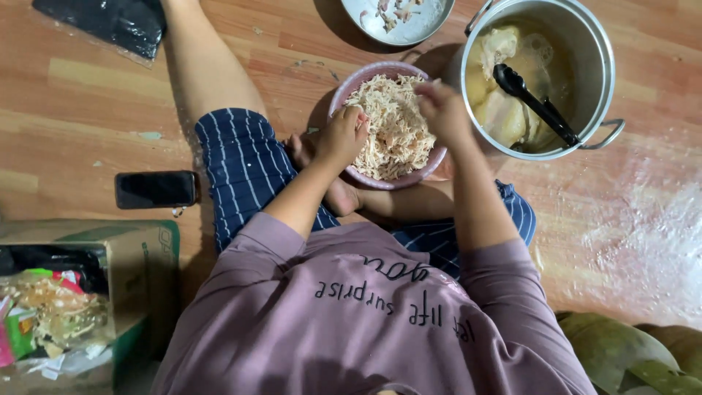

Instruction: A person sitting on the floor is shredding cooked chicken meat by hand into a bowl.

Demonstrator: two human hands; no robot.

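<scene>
A pink bowl (353, 175) heaped with pale shredded chicken (395, 132) rests on the wooden floor between my legs. My left hand (342, 136) hovers over the bowl's left rim, fingers curled around a pinch of shreds. My right hand (442, 110) is over the bowl's right side, a little blurred, with its fingertips closed on a small pale bit of chicken. Both hands are close together above the heap.
A steel pot (585, 51) with boiled chicken pieces (502, 110) in broth and black tongs (532, 102) stands right of the bowl. A metal plate (431, 18) with scraps lies behind it. A phone (156, 189), a cardboard box (142, 256) of rubbish, a black bag (110, 22), clear plastic sheet (643, 241) and green leaves (621, 351) surround me.
</scene>
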